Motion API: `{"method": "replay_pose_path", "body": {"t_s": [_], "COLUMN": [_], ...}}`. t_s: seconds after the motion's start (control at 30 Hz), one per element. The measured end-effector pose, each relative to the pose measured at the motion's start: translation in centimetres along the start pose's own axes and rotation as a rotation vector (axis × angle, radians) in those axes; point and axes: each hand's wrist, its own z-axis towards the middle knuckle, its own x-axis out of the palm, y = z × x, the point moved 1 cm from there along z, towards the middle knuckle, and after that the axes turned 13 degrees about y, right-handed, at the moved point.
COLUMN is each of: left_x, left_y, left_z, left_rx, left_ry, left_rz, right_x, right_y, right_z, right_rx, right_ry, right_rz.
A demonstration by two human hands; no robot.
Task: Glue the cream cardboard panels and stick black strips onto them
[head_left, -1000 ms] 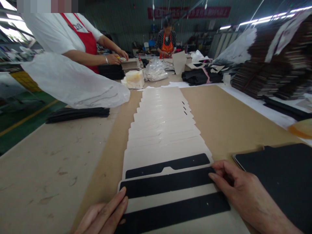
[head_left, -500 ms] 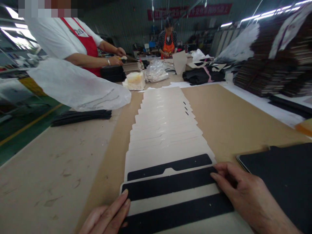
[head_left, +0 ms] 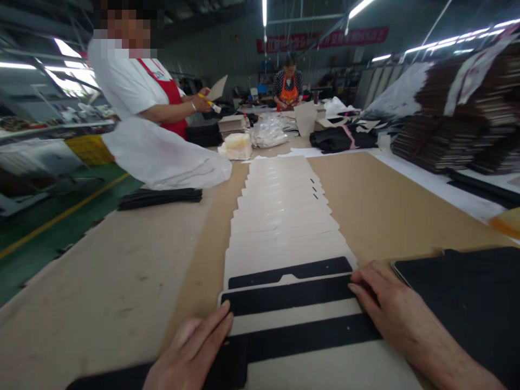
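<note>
Along the near edge of the tan worktop [head_left: 122,281], the left hand [head_left: 190,355] is lying flat, fingers together, fingertips pressing on the left end of a cream card panel with black fabric strips [head_left: 290,319]. Its thumb side is overlapping a loose black strip [head_left: 227,368] running off to the left along that edge. The right hand [head_left: 390,311] is resting on the panel's right end, fingers slightly spread, fingertips touching the right tip of the middle black strip [head_left: 288,295]; it is clamped on nothing.

This panel is lying nearest in a long overlapping row of cream card panels [head_left: 284,216] stretching away down the middle of a brown kraft sheet [head_left: 374,211]. Bare worktop is lying open left of the row, bare kraft right of it. A flat black board [head_left: 467,303] is sitting just right of the right hand, its corner near the wrist. A bundle of black strips [head_left: 160,197] is lying at the far left edge, partly under a white plastic bag [head_left: 162,160]; contents cannot be told.

Stacks of dark finished pieces [head_left: 450,130] are lining the right side. A person in a red apron [head_left: 142,92] is standing at the left edge holding a card; another person in an orange apron [head_left: 289,89] is working at the far end. A clear plastic bag [head_left: 268,132] and a pale yellow block [head_left: 238,145] are sitting beyond the row.
</note>
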Motion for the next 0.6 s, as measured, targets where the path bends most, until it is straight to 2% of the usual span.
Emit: {"method": "replay_pose_path", "body": {"t_s": [0.13, 0.23, 0.3, 0.43, 0.6], "left_x": [-2.4, -4.1, -4.8, -4.7, -4.2], "left_y": [-2.0, -4.1, -5.7, -7.7, -6.8], "left_z": [1.0, 2.4, 3.4, 4.8, 5.0], "left_rx": [-0.118, -0.219, -0.239, -0.271, -0.293], "left_ry": [0.154, 0.33, 0.394, 0.417, 0.393], "left_rz": [0.02, 0.06, 0.127, 0.22, 0.172], "right_x": [0.2, 0.4, 0.6, 1.5, 1.8], "right_y": [0.7, 2.6, 4.1, 6.4, 5.6], "right_z": [-0.1, -0.3, -0.5, -0.7, -0.7], "right_rx": [-0.159, -0.231, -0.272, -0.356, -0.366], "right_ry": [-0.001, -0.047, -0.099, -0.105, -0.076], "right_rz": [-0.331, -0.527, -0.621, -0.768, -0.696]}}
